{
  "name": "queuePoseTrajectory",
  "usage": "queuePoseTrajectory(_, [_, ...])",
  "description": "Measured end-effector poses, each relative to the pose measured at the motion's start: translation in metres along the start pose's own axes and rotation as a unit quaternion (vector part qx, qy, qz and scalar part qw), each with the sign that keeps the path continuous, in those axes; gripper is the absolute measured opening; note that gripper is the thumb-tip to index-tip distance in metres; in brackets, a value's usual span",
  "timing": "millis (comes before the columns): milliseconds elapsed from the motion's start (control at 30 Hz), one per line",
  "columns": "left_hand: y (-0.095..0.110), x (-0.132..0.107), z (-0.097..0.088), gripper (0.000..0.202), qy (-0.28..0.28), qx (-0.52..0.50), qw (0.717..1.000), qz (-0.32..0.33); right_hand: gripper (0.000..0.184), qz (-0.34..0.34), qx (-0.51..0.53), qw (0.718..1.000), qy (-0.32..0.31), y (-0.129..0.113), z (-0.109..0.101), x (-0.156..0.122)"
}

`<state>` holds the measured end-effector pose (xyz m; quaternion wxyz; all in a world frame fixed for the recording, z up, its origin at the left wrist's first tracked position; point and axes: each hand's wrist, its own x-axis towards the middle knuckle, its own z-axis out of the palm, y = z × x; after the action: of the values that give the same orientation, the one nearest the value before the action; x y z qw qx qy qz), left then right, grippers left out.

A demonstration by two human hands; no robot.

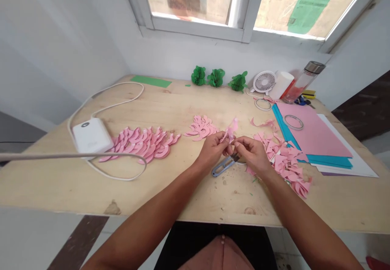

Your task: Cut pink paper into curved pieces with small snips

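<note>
The left hand (213,150) and right hand (252,155) pinch a small pink paper petal (231,130) in their fingers (227,147); thread snips (224,166) lie just below on the worktop (45,180). Pink offcuts (282,160) heap right, curled petals (143,144) lie finished left, three green paper rosettes (216,77) beyond.

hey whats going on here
A person is pinching a small piece of pink paper with the left hand and right hand, holding it above a pale wooden table. Blue-handled metal thread snips lie just below the hands. Piles of cut pink paper shapes are spread out on both sides, and three green paper flowers sit along the back of the table.
</note>
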<state>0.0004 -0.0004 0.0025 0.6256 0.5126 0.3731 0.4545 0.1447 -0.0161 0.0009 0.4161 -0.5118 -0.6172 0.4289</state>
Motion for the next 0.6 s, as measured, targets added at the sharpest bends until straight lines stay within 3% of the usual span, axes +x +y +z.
queuePoseTrajectory(367, [-0.0002,-0.0013,0.0052,0.014,0.006,-0.034,0.999,-0.035,0.024,-0.002,0.055,0.998,0.0,-0.003,0.0027,0.0008])
queuePoseTrajectory(600, [-0.0016,-0.0021,0.0069,0.02,-0.016,-0.035,0.999,-0.033,0.022,0.014,0.078,0.996,0.038,-0.0031,0.0052,0.0021])
